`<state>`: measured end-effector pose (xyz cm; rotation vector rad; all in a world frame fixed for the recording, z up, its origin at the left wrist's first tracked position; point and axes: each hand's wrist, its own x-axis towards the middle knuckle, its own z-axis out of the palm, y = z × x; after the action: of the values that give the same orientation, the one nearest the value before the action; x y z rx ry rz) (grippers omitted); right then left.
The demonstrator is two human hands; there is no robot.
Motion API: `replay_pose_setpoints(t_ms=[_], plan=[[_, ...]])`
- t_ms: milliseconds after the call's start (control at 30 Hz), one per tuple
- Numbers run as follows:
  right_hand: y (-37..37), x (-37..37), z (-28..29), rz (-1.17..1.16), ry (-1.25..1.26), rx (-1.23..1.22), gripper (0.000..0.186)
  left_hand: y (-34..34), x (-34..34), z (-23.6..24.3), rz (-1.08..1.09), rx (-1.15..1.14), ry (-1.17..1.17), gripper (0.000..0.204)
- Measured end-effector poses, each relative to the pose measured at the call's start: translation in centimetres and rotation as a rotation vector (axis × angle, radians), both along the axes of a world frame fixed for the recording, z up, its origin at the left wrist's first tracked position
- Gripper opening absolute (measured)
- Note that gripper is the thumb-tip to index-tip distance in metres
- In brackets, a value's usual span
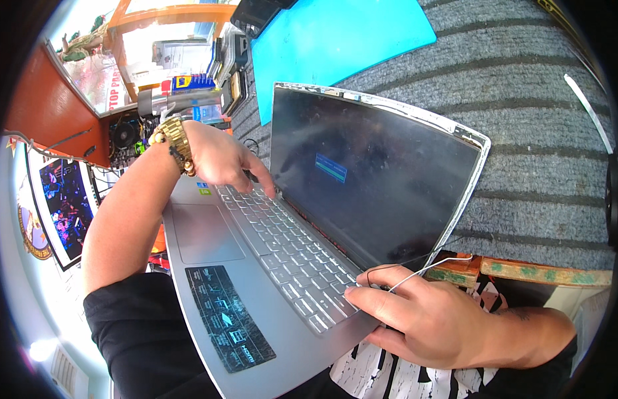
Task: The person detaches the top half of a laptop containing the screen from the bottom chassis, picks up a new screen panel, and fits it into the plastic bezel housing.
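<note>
A silver laptop (276, 356) lies tilted across my lap area, its lid raised. The laptop screen (389, 153) is dark with a small blue box lit on it, and its bezel is off, baring the white lid edge. My left hand (219, 156), with a gold watch (174, 143) at the wrist, reaches over the far end of the keyboard (289, 253). Its index finger stretches down to a key beside the hinge. My right hand (428, 312) grips the near right corner of the laptop base, fingertips over the end keys. Thin black and white wires (425, 267) pass by its knuckles.
Grey ribbed cloth (535, 186) covers the bench behind the lid, with a bright blue mat (335, 46) on it. A wooden edge (548, 272) borders the cloth. At left stand a lit monitor (62, 206), a fan (125, 133) and a blue-yellow can (193, 82).
</note>
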<state>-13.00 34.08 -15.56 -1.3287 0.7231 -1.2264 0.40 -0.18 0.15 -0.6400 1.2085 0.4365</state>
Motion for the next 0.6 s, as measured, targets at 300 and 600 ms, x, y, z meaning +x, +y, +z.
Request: replay_pose_setpoints(t_ms=[300, 600], plan=[[-0.2, -0.2, 0.1, 0.027, 0.022, -0.021, 0.064, -0.1, 0.5, 0.0, -0.003, -0.024, 0.007, 0.045], [-0.2, -0.5, 0.5, 0.032, 0.031, -0.015, 0.065, 0.0, 0.4, 0.2, -0.008, -0.06, -0.017, 0.046]])
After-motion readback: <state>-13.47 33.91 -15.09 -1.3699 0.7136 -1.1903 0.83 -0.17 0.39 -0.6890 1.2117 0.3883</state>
